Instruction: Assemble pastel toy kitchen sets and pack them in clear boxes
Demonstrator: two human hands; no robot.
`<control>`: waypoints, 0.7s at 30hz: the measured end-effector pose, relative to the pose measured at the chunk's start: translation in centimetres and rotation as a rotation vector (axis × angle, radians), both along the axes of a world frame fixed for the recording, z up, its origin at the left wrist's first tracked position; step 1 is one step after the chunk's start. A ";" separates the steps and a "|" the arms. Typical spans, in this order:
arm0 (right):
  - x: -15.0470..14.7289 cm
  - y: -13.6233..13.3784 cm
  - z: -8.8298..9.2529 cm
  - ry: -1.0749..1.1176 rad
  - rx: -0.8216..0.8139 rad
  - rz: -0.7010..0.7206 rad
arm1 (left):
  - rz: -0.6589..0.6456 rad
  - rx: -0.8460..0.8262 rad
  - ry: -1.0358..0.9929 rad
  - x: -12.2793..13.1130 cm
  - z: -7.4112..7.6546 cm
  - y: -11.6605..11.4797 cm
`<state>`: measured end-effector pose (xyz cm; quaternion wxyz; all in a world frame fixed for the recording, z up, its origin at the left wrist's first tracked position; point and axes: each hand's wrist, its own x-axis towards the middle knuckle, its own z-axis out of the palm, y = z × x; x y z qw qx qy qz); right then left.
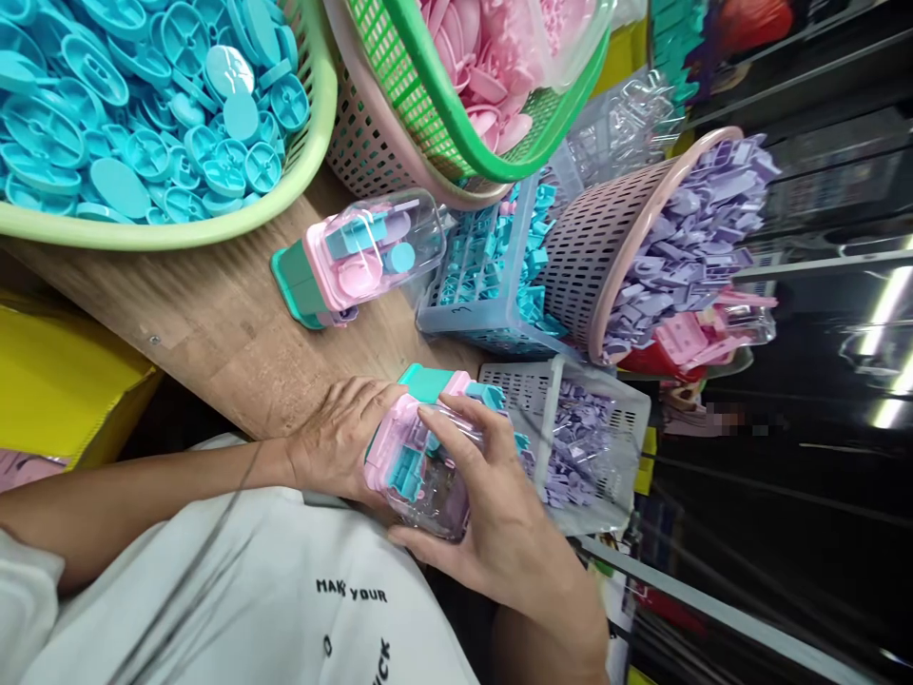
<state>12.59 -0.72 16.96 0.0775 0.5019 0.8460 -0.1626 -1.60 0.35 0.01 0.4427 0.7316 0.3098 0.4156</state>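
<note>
A person in a white shirt [249,590] works close up; the shirt is cut off at the bottom & folds hide some of its words. L hand [339,433] grips the pink rim & green base of a toy case [426,480]; R hand [503,490] grips its clear top, thumb below, fingers above. The case is by the bench's near edge, toward its R end. Hands hide lots of it, so can't tell if it touches the bench, or if the blue bits by the R fingers are part of it.

The bench [235,352] is brown wood w/ 1 screw near its near edge. Past that edge, far L, is a yellow box [64,381], cut off. A 2nd case [360,257] lies mid-bench, so 2 cases in all.

Baskets: 5. White [517,376] w/ purple bits, off the R end; yellow-green [178,236] w/ blue ovals, back L, cut off; green [499,173] w/ pink bits, set in a pink one [371,133]; another pink one [585,238] w/ purple bits, back R. Also 1 see-thru bin [471,319] w/ blue bits. Too many bits to count. Far R, the room's dark & blurry w/ bright strips [891,323].
</note>
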 end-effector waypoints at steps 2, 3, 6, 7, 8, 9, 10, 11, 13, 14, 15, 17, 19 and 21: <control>-0.4 0.1 0.2 -0.028 0.022 0.003 | -0.011 -0.008 0.003 0.0 0.1 0.0; -0.7 0.1 0.3 -0.039 0.032 0.003 | -0.010 -0.011 0.000 -0.1 0.2 0.1; -1.3 0.3 0.3 -0.059 0.052 0.020 | 0.006 -0.019 -0.008 -0.3 0.5 0.1; -1.4 0.4 0.2 -0.063 0.054 0.030 | 0.008 -0.022 -0.005 -0.4 0.7 0.1; -1.4 0.5 0.2 -0.066 0.054 0.036 | 0.008 -0.025 0.000 -0.5 0.8 0.2; -1.5 0.6 0.2 -0.068 0.052 0.037 | 0.004 -0.027 0.004 -0.6 0.9 0.2; -1.4 0.7 0.2 -0.069 0.050 0.038 | -0.003 -0.028 0.004 -0.6 0.9 0.2; -1.4 0.8 0.1 -0.070 0.047 0.037 | -0.012 -0.031 0.005 -0.7 1.0 0.2; -1.2 0.8 0.1 -0.080 0.047 0.038 | -0.023 -0.039 0.005 -0.7 1.0 0.3; -1.2 0.8 0.0 -0.089 0.048 0.041 | -0.030 -0.042 0.001 -0.6 0.9 0.3; -1.1 0.8 0.0 -0.099 0.046 0.046 | -0.032 -0.042 -0.006 -0.6 0.9 0.3; -1.0 0.9 0.0 -0.117 0.039 0.052 | -0.018 -0.035 -0.016 -0.5 0.8 0.3; -1.1 1.0 0.0 -0.123 0.026 0.056 | 0.005 -0.023 -0.016 -0.5 0.7 0.3; -1.2 1.3 0.2 -0.123 0.009 0.057 | 0.011 -0.014 -0.009 -0.6 0.8 0.3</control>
